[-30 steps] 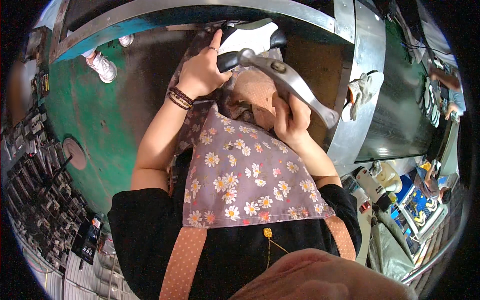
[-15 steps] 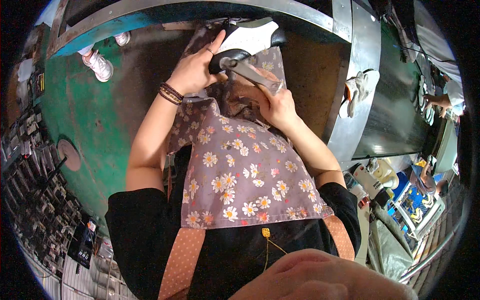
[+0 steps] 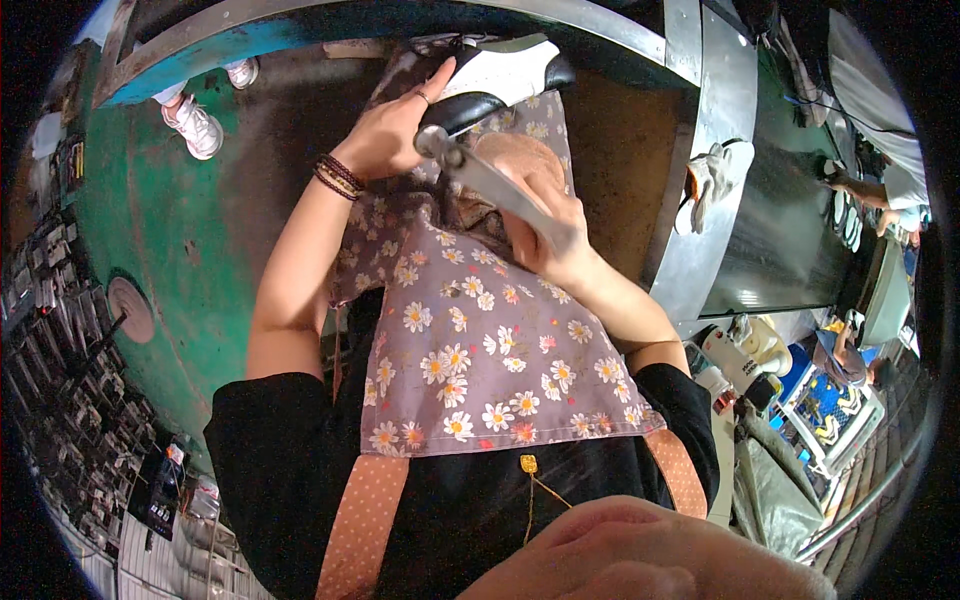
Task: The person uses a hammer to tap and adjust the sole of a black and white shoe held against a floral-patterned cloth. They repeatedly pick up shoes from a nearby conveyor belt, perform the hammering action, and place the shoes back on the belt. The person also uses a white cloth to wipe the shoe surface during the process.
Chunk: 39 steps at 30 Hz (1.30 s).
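Note:
My left hand [image 3: 395,130] is closed round the toe end of a black and white shoe [image 3: 505,80], its index finger stretched along the upper. The shoe lies on its side over my lap. In my right hand [image 3: 548,215] is a grey metal hand tool [image 3: 500,190] with a rounded knob at its head, blurred by motion. The knob is close to the shoe's black toe; whether they touch I cannot tell. Beneath the tool, a tan rounded piece [image 3: 520,152] rests on my flowered apron [image 3: 480,340].
A metal-edged bench frame [image 3: 400,20] curves across the far side. To the right, a pair of grey gloves [image 3: 710,175] lies on a metal ledge beside a dark conveyor belt [image 3: 775,220]. Another person's hand [image 3: 860,187] is over that belt. White shoes [image 3: 195,128] stand on the green floor.
My right hand has turned the tool, swinging its handle toward me, and the knobbed head has come away from the toe a little toward the left. The left hand still holds the shoe.

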Motion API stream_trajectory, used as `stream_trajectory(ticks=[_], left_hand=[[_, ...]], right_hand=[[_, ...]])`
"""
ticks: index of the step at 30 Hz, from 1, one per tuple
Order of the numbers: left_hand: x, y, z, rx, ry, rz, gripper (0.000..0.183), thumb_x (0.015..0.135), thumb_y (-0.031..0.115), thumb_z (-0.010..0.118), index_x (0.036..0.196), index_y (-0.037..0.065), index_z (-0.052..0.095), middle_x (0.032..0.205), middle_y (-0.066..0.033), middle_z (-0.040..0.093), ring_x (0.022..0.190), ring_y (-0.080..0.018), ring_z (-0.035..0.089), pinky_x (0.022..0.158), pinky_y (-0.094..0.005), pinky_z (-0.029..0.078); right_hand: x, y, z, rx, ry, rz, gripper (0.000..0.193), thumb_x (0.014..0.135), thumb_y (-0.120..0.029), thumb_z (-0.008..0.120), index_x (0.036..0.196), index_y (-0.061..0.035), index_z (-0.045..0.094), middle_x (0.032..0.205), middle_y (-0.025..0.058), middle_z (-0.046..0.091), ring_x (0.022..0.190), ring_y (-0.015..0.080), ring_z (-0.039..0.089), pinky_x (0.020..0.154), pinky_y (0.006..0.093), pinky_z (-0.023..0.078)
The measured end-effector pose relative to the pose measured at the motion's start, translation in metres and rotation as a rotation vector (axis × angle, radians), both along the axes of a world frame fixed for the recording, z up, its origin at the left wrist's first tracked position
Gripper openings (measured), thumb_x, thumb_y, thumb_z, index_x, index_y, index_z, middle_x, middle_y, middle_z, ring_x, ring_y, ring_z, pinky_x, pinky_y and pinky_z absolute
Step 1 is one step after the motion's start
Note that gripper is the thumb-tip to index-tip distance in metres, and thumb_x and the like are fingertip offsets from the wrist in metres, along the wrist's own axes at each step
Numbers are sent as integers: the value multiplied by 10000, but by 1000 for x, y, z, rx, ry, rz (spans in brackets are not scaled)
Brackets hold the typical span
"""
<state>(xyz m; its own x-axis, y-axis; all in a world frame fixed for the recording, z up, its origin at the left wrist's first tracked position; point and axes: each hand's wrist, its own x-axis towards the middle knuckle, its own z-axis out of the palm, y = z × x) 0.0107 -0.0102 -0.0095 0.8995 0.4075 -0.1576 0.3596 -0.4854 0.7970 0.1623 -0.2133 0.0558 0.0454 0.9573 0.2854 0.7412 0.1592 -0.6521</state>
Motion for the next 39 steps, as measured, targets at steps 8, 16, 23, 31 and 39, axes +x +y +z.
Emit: stream_trajectory(ticks=[8,16,23,31,39], left_hand=[[-12,7,-1,-92,-67,-40,1102,648,-26,724,1550,216,140,1477,-180,407,1279,-359,483,1053,-390,425],[-18,5,1,-366,-126,-21,1057,722,52,767,1555,182,131,1492,-147,410,1289,-280,494,1063,-349,409],[-23,13,10,-220,-91,-91,1168,680,168,848,1538,22,70,1515,-154,382,1374,-232,389,1136,-323,284],[-24,20,21,-51,28,-49,996,825,219,778,1554,107,108,1410,-180,480,1284,-223,458,1060,-312,350],[-25,14,30,-218,-27,-52,944,858,174,721,1560,98,94,1363,-101,507,1190,-173,483,995,-267,367]], right_hand=[[-12,12,11,-143,-115,28,718,747,-96,644,1421,-284,484,738,64,517,532,239,574,485,394,507],[-6,-1,-2,-182,-90,-57,708,725,-73,648,1404,-216,507,860,84,607,684,294,640,603,419,539],[10,10,-31,160,-40,-96,657,699,-119,699,1336,-153,539,972,120,633,878,344,631,766,467,509],[2,5,-16,231,115,-237,407,864,-190,626,1261,-142,551,863,103,582,680,334,608,597,448,501],[3,2,-54,201,34,-202,456,855,-204,626,1298,-191,521,829,116,579,700,334,634,561,444,502]])
